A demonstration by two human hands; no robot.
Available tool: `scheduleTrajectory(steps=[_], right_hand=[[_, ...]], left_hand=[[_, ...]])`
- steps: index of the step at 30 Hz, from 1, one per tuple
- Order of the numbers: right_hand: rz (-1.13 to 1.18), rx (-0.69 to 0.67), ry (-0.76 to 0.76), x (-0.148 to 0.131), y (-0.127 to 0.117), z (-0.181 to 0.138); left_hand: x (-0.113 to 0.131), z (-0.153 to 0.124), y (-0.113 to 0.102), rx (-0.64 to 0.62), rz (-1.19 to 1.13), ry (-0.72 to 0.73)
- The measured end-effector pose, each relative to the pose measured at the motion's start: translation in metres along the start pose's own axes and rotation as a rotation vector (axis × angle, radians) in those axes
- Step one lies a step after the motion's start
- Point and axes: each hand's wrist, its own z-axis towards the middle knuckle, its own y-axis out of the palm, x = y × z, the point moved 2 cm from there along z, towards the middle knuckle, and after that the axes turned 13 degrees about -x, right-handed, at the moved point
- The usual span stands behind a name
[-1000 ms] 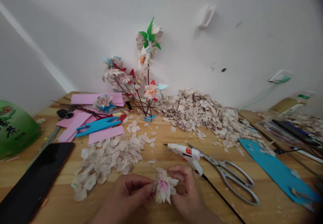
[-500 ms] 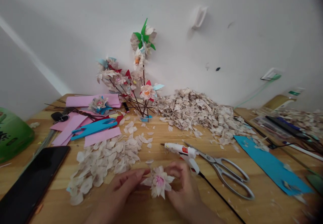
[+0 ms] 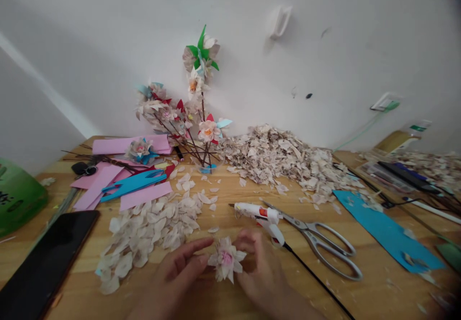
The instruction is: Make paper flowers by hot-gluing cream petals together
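Observation:
A handmade flower (image 3: 226, 258) with pale petals and a pink centre faces up at the near middle of the table. My right hand (image 3: 261, 267) is curled at its right side and holds it, the gripping fingertips partly hidden behind the petals. On the left, my left hand (image 3: 183, 267) has thumb and index finger spread apart, the thumb tip close to a petal; I cannot tell whether it touches. Just beyond my right hand lies a white glue gun (image 3: 257, 213), and scissors (image 3: 317, 238) lie to its right. Loose pale petals (image 3: 154, 228) spread beyond my left hand.
Finished flowers on twigs (image 3: 203, 99) stand against the wall. A big heap of dry petals (image 3: 277, 154) lies to their right. Pink paper (image 3: 131, 144), a black phone (image 3: 54, 257) and a green container (image 3: 19, 197) are at left; a blue sheet (image 3: 385, 233) is at right.
The thumb and index finger of my left hand have spread wider apart at the flower's left side. My right hand stays with the flower. The view has shifted slightly.

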Motion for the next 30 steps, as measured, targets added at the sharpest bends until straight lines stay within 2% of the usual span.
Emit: scheduleTrajectory(steps=[3,6,8,10,13,17,22,26,30], right_hand=[[0.024,0.006,-0.001,0.0,0.0,0.0],[0.137,0.023,0.076,-0.007,-0.001,0.003],[0.352,0.037,0.152,-0.014,-0.004,0.009],[0.665,0.025,0.217,-0.021,-0.006,0.015],[1.077,-0.082,0.3,-0.028,-0.006,0.019],[1.378,-0.271,0.404,-0.033,-0.001,0.013],[1.459,-0.395,0.413,-0.037,0.004,0.008],[1.382,-0.414,0.439,-0.035,0.009,0.008],[1.279,-0.464,0.371,-0.031,0.014,0.009]], left_hand=[[-0.003,0.0,-0.003,-0.025,0.041,-0.012],[-0.009,0.001,-0.005,-0.048,0.047,-0.019],[-0.015,0.004,-0.007,-0.1,-0.009,0.025],[-0.022,0.008,-0.01,-0.147,-0.099,0.137],[-0.029,0.014,-0.013,-0.066,-0.072,0.26],[-0.033,0.021,-0.011,0.098,0.05,0.28],[-0.036,0.025,0.0,0.052,-0.019,0.273],[-0.037,0.025,0.006,0.024,-0.057,0.169],[-0.038,0.026,0.007,-0.024,-0.093,0.141]])
